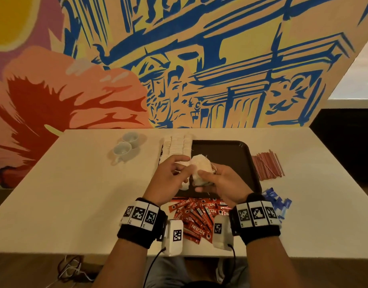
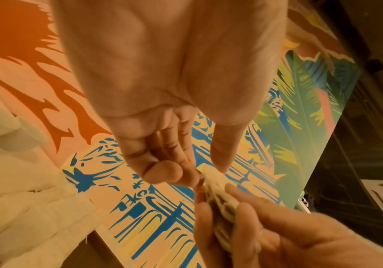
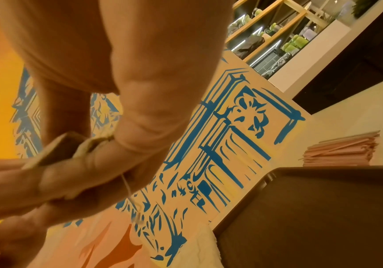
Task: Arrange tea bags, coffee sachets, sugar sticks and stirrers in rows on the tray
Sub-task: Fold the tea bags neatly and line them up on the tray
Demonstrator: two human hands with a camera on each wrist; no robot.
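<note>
My right hand [image 1: 201,181] grips a small stack of white tea bags [image 1: 200,169] above the near left part of the black tray [image 1: 230,154]. My left hand [image 1: 186,166] pinches the top bag's edge between thumb and fingers; the left wrist view shows this pinch of the left hand [image 2: 206,175] on the stack [image 2: 222,214]. In the right wrist view the right hand [image 3: 89,145] holds the stack [image 3: 71,150], a string hanging below. Rows of tea bags [image 1: 176,145] lie along the tray's left side. Red coffee sachets [image 1: 195,217], blue sugar sticks [image 1: 276,200] and red stirrers [image 1: 267,167] lie on the table.
Two white cups [image 1: 125,144] stand at the far left of the white table [image 1: 64,194]. A painted wall rises just behind the table. The tray's right half [image 3: 312,217] is bare. Cables lie on the floor below the near edge.
</note>
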